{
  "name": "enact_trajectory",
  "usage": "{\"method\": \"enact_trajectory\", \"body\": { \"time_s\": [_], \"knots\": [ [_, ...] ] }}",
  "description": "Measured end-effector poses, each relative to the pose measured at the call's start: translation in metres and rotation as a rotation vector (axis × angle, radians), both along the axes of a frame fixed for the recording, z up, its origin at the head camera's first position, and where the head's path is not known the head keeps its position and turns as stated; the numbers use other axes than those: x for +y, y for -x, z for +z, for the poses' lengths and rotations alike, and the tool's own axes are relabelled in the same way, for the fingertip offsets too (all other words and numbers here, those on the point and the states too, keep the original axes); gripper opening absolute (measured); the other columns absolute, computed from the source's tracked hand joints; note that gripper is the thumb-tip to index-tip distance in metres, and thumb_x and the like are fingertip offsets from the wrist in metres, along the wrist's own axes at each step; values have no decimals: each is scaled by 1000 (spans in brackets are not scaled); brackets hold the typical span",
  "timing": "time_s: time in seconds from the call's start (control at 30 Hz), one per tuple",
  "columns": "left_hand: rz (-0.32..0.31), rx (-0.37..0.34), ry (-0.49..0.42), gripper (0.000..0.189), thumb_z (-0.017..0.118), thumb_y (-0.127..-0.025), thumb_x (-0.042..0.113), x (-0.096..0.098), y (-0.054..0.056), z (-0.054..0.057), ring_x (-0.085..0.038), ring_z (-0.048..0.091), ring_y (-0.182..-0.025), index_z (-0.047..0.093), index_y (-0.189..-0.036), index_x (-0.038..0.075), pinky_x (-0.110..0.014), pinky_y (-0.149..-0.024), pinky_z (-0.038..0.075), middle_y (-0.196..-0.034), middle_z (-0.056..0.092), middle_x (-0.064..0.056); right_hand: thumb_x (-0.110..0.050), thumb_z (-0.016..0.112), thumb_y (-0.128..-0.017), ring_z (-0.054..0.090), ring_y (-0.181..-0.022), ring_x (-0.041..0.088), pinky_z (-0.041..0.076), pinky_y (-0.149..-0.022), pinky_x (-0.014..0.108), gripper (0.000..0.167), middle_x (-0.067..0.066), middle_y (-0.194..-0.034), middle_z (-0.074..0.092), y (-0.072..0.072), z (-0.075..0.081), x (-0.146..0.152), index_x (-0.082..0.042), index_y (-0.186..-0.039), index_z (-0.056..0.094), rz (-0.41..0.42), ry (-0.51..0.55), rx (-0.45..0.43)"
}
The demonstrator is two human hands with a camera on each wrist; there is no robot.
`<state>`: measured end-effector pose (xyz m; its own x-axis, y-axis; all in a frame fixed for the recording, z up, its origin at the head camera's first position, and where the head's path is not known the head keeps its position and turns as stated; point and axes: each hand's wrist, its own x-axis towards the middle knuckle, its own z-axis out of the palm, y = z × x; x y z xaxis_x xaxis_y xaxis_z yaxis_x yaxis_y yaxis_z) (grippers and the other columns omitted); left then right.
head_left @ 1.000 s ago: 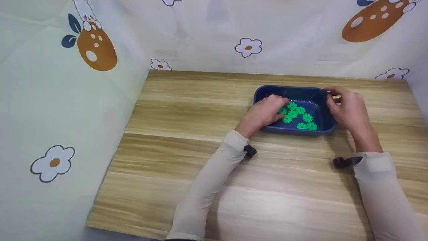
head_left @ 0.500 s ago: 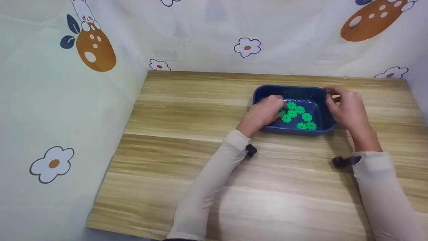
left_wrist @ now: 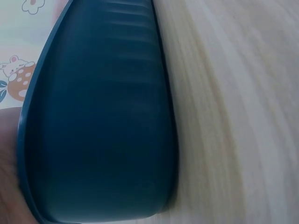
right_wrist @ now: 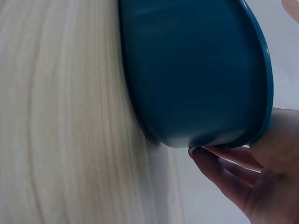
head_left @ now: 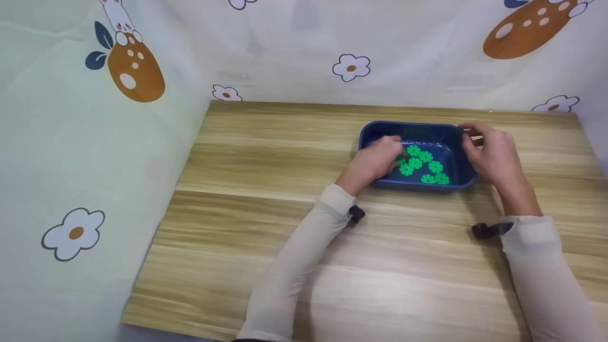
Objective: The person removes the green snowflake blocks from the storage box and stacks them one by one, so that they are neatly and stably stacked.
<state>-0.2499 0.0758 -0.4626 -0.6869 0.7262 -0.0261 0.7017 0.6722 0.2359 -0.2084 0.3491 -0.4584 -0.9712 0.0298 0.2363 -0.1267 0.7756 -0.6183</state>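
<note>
A dark blue plastic bin (head_left: 413, 184) stands on the wooden table, seen from outside in both wrist views. Several flat green snowflake discs (head_left: 435, 166) with notched edges lie on its floor. My left hand (head_left: 375, 159) reaches over the bin's near left side, its curled fingers down among the leftmost discs. The fingertips are partly hidden, and I cannot tell if they pinch a disc. At the opposite end, my right hand (head_left: 494, 154) grips the bin's right rim. In the right wrist view, the fingers (right_wrist: 222, 175) touch the outside of the bin wall.
The wood-grained table (head_left: 247, 228) extends to the left and in front of the bin. Behind it hangs a pale printed cloth (head_left: 289, 52), with another stretch along the left side. A small black camera (head_left: 484, 231) sits at the right wrist.
My left hand has drawn back slightly to the left, its fingertips closer together. The right hand and the bin stay in place.
</note>
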Motion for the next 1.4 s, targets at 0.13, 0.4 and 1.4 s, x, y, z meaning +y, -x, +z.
{"method": "enact_trajectory", "body": {
  "time_s": [0.13, 0.4, 1.4],
  "knots": [
    [18, -12, 5, 15, 72, -105, 15, 1, 0, 1, -16, 68, -107, 82, -116, 14, -26, -94, 59, -120, 71, -5, -15, 58, -107, 76, -104, 53, 33, -70, -6, 34, 30, -123, 76, 0, 0, 1, -4, -136, 72, 2, 1, -9],
    [55, -17, 48, 22, 70, -107, 24, 4, 0, 0, -17, 69, -113, 78, -125, 14, -29, -98, 59, -126, 69, -7, -14, 58, -107, 76, -104, 51, 35, -71, -6, 34, 29, -123, 77, 0, 2, 0, -4, -136, 72, 4, 8, -10],
    [16, 43, 36, 38, 71, -104, 30, 2, -2, 0, -21, 70, -110, 66, -134, 7, -32, -95, 60, -123, 70, -8, -12, 58, -107, 76, -103, 50, 36, -70, -6, 34, 30, -122, 76, 0, 3, -2, -3, -136, 72, 7, 18, -7]
  ]
}}
